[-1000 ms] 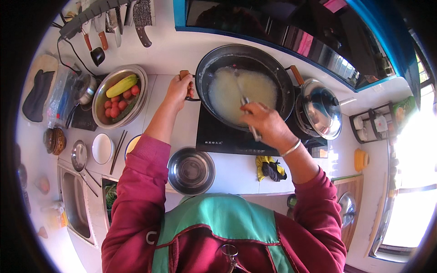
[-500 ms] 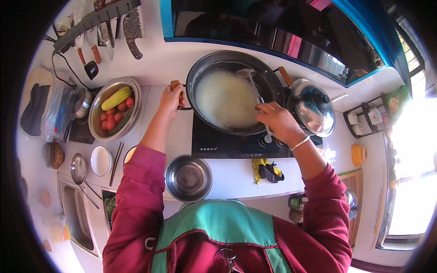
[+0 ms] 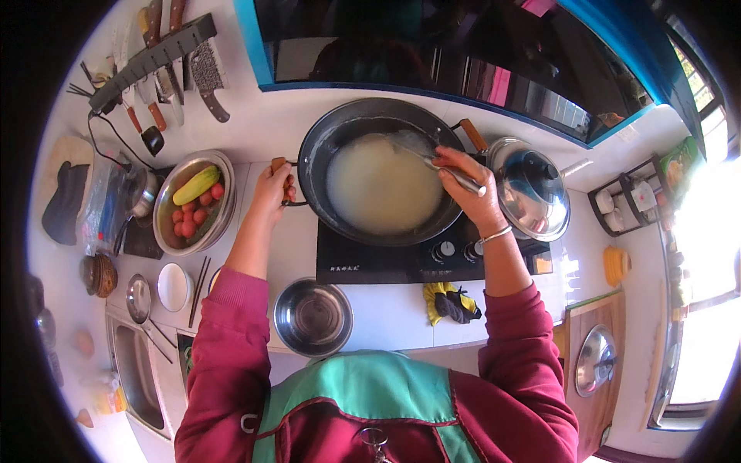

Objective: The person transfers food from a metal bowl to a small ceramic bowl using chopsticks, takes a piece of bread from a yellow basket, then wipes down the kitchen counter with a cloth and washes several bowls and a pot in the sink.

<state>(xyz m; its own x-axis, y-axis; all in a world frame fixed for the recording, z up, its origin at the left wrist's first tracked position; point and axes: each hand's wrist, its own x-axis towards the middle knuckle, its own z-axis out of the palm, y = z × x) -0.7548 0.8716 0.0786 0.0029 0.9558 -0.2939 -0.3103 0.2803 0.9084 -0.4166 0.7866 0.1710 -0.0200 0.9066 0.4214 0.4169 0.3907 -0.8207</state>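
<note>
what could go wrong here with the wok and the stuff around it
The wok is full of pale liquid; the right hand working the metal utensil could slosh it over the rim. The left hand grips the wok handle near the hot wall. The glass lid sits close beside the right wrist.

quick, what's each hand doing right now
Left hand: closed on the wok handle.
Right hand: closed on the metal spatula in the wok.

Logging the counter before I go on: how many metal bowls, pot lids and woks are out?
Metal bowls: 2, a produce bowl and an empty bowl
Pot lids: 2, a domed lid and a flat lid
Woks: 1, the wok
Total: 5
</note>
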